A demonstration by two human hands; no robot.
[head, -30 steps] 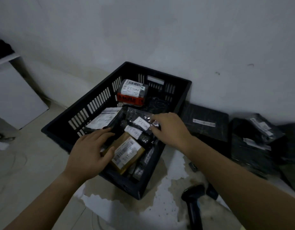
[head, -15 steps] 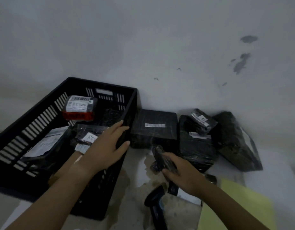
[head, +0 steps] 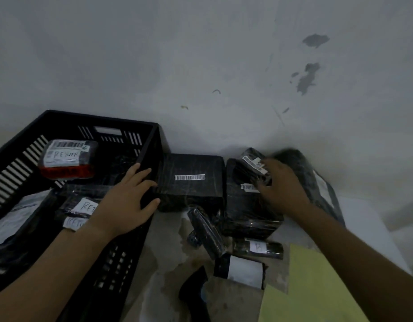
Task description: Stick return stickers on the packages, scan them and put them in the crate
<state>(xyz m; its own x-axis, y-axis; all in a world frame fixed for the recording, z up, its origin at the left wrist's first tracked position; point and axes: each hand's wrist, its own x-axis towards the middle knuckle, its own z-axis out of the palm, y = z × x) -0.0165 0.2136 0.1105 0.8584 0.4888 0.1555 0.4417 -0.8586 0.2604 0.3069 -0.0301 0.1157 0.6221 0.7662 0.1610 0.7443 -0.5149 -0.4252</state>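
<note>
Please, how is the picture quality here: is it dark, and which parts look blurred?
Head view: dim, flat light, dark wraps lose detail; the right hand and the small package under it are motion-blurred; the left hand on the crate is sharper; the RETURN label stays readable.

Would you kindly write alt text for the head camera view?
A person's right hand grips a small black-wrapped package atop other black parcels by a wall, while the left hand rests on the rim of a black crate holding packages labelled RETURN.
</note>
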